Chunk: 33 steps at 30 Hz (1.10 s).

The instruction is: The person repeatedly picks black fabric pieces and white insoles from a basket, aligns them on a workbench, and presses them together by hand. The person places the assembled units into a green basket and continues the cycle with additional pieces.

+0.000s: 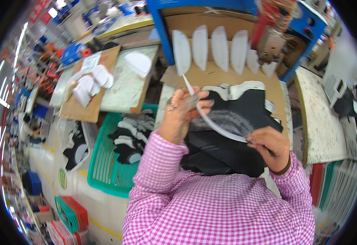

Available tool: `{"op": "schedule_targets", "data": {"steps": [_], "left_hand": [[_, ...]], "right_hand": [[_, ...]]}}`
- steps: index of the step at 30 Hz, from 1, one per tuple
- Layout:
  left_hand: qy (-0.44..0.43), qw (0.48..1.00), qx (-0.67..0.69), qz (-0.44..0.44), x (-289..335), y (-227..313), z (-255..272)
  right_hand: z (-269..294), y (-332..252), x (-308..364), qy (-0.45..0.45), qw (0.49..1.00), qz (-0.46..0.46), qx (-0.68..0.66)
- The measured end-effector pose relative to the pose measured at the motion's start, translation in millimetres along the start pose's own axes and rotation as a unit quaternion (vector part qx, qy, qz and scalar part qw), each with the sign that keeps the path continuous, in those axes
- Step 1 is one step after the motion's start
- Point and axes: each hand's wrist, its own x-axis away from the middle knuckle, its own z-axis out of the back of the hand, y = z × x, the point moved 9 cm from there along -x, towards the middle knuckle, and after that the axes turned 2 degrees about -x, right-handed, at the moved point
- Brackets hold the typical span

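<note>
A thin, curved white half-moon piece (217, 127), seen nearly edge-on, runs between my two hands above the work surface. My left hand (182, 107) grips it near its far end, fingers closed round it, and its pointed tip sticks out beyond. My right hand (271, 146) pinches the other end between thumb and fingers. Below the piece lie black cut fabric parts (250, 107) with white edging along their far side and a greyish smear on top. Nearer to me, more black material (223, 157) is heaped against my body.
Several white half-moon pieces (200, 49) stand upright along the blue machine frame (160, 34). A red and metal machine head (270, 45) hangs at the right. More white pieces rest on a cardboard sheet (74, 110) at left, above a green basket (101, 173) of black-and-white parts.
</note>
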Motion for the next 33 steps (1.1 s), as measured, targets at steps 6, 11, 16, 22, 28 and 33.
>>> {"op": "schedule_targets", "data": {"steps": [6, 11, 16, 22, 28, 33], "left_hand": [[-0.302, 0.917, -0.012, 0.260, 19, -40, -57], [-0.378, 0.872, -0.033, 0.308, 26, -61, -81], [-0.297, 0.912, 0.028, 0.281, 16, -60, -76], [-0.103, 0.974, -0.036, 0.201, 23, -62, -22], [0.002, 0.969, 0.056, 0.240, 60, -107, -2], [0.126, 0.967, 0.138, 0.175, 59, -113, 13]], "right_hand": [[23, 19, -37, -0.126, 0.992, -0.004, -0.016], [2, 27, -41, -0.231, 0.959, -0.046, -0.155], [26, 46, -24, -0.126, 0.977, -0.066, -0.159], [75, 145, 34, 0.157, 0.901, -0.180, -0.362], [39, 196, 89, 0.180, 0.868, -0.286, -0.363], [18, 159, 107, 0.184, 0.869, -0.256, -0.381]]}}
